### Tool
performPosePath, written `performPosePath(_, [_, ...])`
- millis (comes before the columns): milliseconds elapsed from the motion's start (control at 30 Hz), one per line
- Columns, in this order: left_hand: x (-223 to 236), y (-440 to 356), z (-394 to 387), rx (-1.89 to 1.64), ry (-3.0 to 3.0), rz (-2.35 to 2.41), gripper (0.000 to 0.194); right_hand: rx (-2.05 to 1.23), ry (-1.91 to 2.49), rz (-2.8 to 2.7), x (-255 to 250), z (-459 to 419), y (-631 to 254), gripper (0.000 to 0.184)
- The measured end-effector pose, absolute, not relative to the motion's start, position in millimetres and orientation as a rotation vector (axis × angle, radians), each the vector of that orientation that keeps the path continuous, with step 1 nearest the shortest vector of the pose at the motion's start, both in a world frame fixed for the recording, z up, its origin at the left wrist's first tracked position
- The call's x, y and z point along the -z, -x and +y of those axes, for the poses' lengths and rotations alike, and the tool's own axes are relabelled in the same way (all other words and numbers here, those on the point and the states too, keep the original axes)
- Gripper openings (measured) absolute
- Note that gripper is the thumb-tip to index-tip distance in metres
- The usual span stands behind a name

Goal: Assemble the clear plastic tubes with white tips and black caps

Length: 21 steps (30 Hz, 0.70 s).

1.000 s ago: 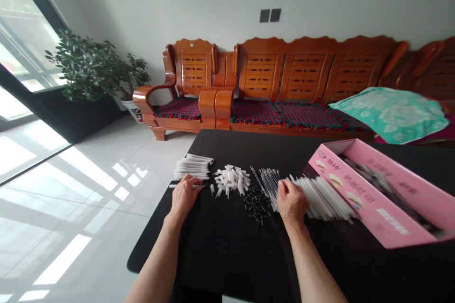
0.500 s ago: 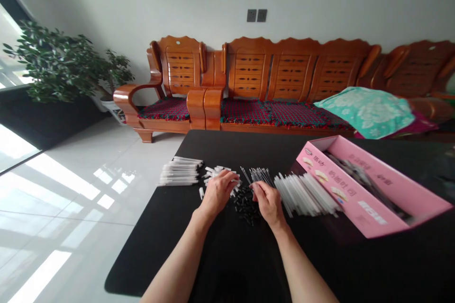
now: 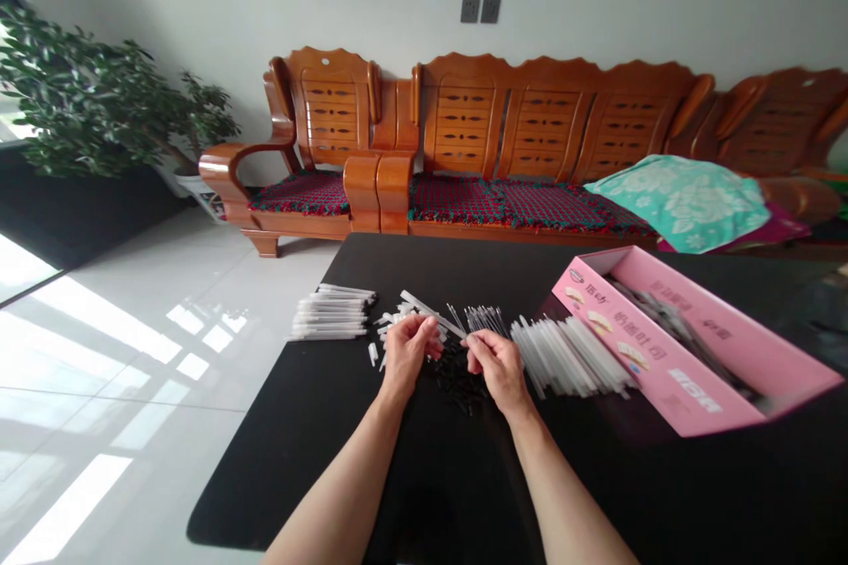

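My right hand [image 3: 496, 366] pinches the lower right end of a slim white pen [image 3: 434, 314], which slants up to the left. Just left of it, my left hand [image 3: 409, 355] has its fingers curled together near the pen; what they hold, if anything, is hidden. Small white pen caps [image 3: 390, 318] lie partly behind my left hand. Between and below the hands is a heap of small black plugs [image 3: 464, 380]. Thin pen refills [image 3: 487, 320] are behind my right hand, and translucent pen barrels [image 3: 570, 357] are spread to its right.
A stack of white pens [image 3: 331, 313] lies at the left edge of the black table [image 3: 318, 450]. At the right stands an open pink box [image 3: 662, 362] with dark and pale items inside. Beyond the table is a wooden sofa [image 3: 464, 124].
The slim white pen now shows plainly, pointing up-left from my right hand. My left hand has turned, its thumb now uppermost. The view has shifted slightly.
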<state>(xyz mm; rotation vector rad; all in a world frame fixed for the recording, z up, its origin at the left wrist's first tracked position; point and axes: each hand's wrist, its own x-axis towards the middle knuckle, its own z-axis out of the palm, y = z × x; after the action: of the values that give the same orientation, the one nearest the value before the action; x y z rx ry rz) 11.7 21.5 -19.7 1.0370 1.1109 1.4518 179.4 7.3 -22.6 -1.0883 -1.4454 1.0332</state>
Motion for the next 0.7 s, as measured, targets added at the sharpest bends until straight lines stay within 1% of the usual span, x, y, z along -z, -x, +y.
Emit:
performPosePath(100, [22.1,-14.6,24.9,-1.431,-0.858,0.924,0.046,-1.058,1.090,-1.480,21.1,5.8,-177.3,0.032])
performPosePath(267, [23.0,-14.9,27.5,-1.444,-0.793,0.873,0.048,-1.132,1.093,-1.485,24.0,6.6,-177.3,0.041])
performPosePath(333, [24.2,-14.4,28.4,-1.443,-0.799,0.869,0.047,-1.146,1.090,-1.495,25.5,7.2,-177.9,0.042])
performPosePath(533, [26.1,-14.6,29.2,-1.448,-0.803,0.873,0.045,-1.149,1.082,-1.527,21.9,6.2,-177.1,0.037])
performPosePath(700, [24.9,-14.7,28.8,-1.459,-0.809,0.881,0.043,-1.166,1.102,-1.479,20.8,6.7,-177.4,0.028])
